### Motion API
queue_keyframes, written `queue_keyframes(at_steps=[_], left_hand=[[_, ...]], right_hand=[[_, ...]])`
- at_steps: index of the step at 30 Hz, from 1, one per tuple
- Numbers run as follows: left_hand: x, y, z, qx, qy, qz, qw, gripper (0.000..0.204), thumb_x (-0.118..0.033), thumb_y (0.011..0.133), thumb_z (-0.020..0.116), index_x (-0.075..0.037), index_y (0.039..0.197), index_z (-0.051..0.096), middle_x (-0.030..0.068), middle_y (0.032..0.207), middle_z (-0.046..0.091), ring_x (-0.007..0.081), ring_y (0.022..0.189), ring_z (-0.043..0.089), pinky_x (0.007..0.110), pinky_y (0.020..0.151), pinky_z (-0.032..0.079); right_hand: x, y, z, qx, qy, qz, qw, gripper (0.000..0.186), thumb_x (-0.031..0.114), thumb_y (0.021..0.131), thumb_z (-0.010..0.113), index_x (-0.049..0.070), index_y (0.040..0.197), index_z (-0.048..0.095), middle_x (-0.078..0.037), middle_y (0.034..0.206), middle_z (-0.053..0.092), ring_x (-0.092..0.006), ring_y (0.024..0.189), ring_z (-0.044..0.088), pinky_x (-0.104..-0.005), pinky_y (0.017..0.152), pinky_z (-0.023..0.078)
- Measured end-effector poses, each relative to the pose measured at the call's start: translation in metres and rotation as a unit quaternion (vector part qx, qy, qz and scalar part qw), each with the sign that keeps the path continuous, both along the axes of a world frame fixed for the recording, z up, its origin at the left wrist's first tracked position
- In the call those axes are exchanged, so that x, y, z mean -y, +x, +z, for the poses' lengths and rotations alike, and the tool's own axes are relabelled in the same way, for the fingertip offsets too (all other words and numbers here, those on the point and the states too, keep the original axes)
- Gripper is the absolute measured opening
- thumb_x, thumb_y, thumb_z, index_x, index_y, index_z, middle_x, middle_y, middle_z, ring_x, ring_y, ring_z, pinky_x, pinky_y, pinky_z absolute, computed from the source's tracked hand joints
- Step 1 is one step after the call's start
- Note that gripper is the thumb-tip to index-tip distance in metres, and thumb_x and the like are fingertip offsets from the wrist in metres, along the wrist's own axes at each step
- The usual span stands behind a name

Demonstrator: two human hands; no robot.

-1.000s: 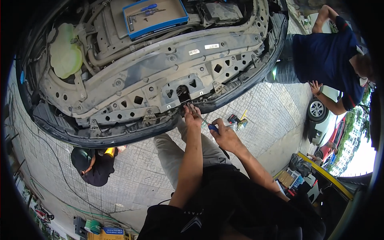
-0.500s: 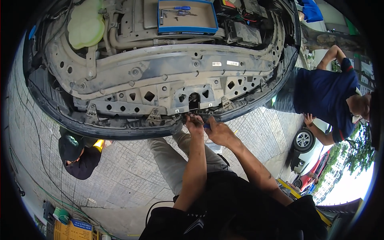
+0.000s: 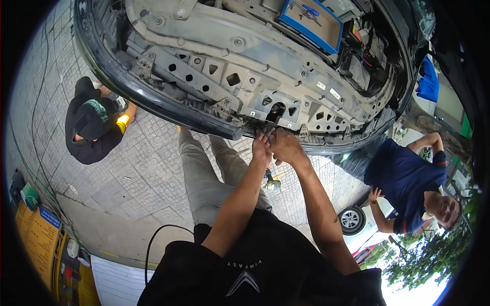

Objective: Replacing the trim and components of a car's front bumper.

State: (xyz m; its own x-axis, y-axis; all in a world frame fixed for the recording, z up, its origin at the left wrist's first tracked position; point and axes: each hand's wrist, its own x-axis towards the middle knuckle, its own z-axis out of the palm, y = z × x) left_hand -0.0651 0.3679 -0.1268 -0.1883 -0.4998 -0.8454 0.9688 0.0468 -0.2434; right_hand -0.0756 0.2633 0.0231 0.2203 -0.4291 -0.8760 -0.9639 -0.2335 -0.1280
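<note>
Both hands meet at the front of an open car, just below the latch opening [image 3: 277,110] in the grey front panel [image 3: 242,66]. The fingers of my left hand [image 3: 261,149] are bent and pinched together against the black bumper's upper edge [image 3: 173,113]. My right hand [image 3: 287,147] is closed beside it, its fingertips close to the left ones. What either hand grips is hidden by the fingers. Dark parts around the fingertips are too small to make out.
An open blue-edged box [image 3: 314,38] with a blue-handled screwdriver [image 3: 310,10] rests over the engine bay. A cordless drill [image 3: 273,182] shows below my hands, by my leg. One person [image 3: 94,122] crouches at the left; another [image 3: 403,173] stands at the right.
The view has turned and shifted, so the car now slants down to the right. A blue handle seen in my right hand before is out of sight; that hand has come closer to my left.
</note>
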Motion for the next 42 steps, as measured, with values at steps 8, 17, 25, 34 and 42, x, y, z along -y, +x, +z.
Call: queue_keyframes(at_steps=[8,17,25,34,42], left_hand=[[-0.008,0.044,0.002,-0.038,-0.103,-0.006,0.994,0.021,-0.023,0.107,0.051,-0.007,0.11,0.063,0.0065,0.106,0.07,0.0182,0.096,0.068,0.031,0.081,0.057],[-0.001,0.064,0.027,-0.108,-0.067,-0.044,0.991,0.035,-0.039,0.106,0.053,-0.006,0.113,0.063,0.0075,0.112,0.069,0.0224,0.109,0.064,0.039,0.099,0.052],[-0.017,0.083,0.019,-0.198,-0.259,0.02,0.945,0.011,-0.011,0.103,0.055,-0.002,0.109,0.058,0.0089,0.112,0.064,0.0215,0.109,0.063,0.041,0.106,0.051],[0.007,0.1,0.024,-0.035,-0.095,-0.229,0.968,0.02,-0.03,0.094,0.075,-0.012,0.09,0.066,-0.0019,0.079,0.063,0.0113,0.078,0.06,0.027,0.076,0.052],[0.006,0.099,0.062,-0.027,-0.122,-0.26,0.957,0.025,-0.032,0.103,0.061,-0.014,0.118,0.067,-0.0048,0.088,0.066,0.0101,0.085,0.06,0.033,0.084,0.05]], right_hand=[[-0.016,0.051,0.045,-0.086,-0.158,0.066,0.982,0.046,0.039,0.095,0.062,-0.001,0.117,0.061,-0.024,0.097,0.072,-0.0352,0.093,0.073,-0.046,0.082,0.058],[-0.011,0.049,0.064,-0.105,-0.137,0.034,0.984,0.067,0.062,0.099,0.046,0.001,0.098,0.075,-0.026,0.089,0.072,-0.0375,0.097,0.072,-0.0479,0.084,0.056],[-0.017,0.045,0.056,-0.061,-0.225,0.017,0.972,0.083,0.076,0.094,0.04,-0.002,0.107,0.066,-0.024,0.086,0.073,-0.0406,0.087,0.073,-0.0521,0.075,0.057],[-0.051,0.023,0.043,0.049,-0.263,0.183,0.946,0.052,0.041,0.096,0.06,0.004,0.13,0.051,-0.018,0.104,0.071,-0.0348,0.089,0.073,-0.0465,0.07,0.06],[-0.026,0.047,0.061,-0.069,-0.22,-0.073,0.97,0.067,0.059,0.103,0.041,0.002,0.093,0.075,-0.022,0.078,0.072,-0.0396,0.081,0.073,-0.0506,0.071,0.059]])
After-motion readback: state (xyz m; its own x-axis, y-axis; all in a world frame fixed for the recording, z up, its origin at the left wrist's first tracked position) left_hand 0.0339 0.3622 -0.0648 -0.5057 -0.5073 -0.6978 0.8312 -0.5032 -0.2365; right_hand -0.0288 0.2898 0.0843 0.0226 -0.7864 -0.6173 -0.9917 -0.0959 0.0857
